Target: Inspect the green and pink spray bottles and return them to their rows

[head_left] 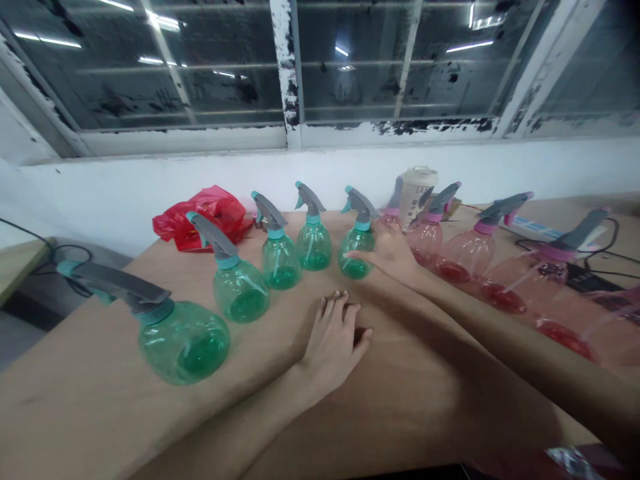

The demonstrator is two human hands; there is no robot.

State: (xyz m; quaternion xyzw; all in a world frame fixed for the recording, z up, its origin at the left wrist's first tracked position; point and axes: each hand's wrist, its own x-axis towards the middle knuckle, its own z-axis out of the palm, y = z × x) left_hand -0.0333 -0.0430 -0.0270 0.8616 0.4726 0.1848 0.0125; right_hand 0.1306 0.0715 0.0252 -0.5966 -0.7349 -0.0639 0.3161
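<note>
My right hand [395,252] reaches to a green spray bottle [354,260] with a grey and teal trigger head. The thumb lies across the front of the bottle, while the other fingers are partly hidden beside and behind it. My left hand [331,339] rests palm down on the wooden table [395,413], fingers stretched forward, holding nothing. Several more green spray bottles curve away to the left, among them one at the back [314,245] and a near one [184,343]. All stand upright with green liquid at the bottom.
Several pink spray bottles [467,250] stand along the right, partly behind my right forearm. A paper cup with a lid [419,190] is at the back. A red plastic bag [205,213] lies back left. Black cables [607,243] run at far right. Windows line the wall behind.
</note>
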